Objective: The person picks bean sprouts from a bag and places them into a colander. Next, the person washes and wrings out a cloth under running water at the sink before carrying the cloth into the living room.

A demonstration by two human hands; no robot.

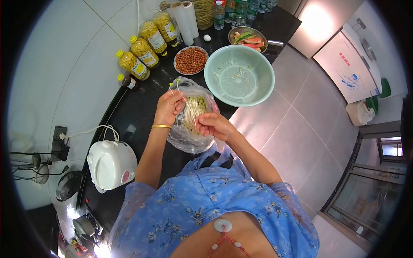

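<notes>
A clear plastic bag (188,143) lies spread on the dark counter with a heap of bean sprouts (195,107) in it. Above its left side, my left hand (169,107) is closed on a few bean sprouts, whose yellow-green heads stick up past the fingers. My right hand (214,125), over the bag's right side, pinches at the lower ends of sprouts; its fingertips partly hide what they grip. Just beyond the bag stands a pale green colander (263,81) with a few loose sprouts on its bottom.
A plate of peanuts (190,59) and a pan of watermelon rinds (253,41) sit beyond the bag. Several yellow-capped jars (144,51) line the wall, and water bottles (219,15) stand at the back. A white rice cooker (109,165) is at the left.
</notes>
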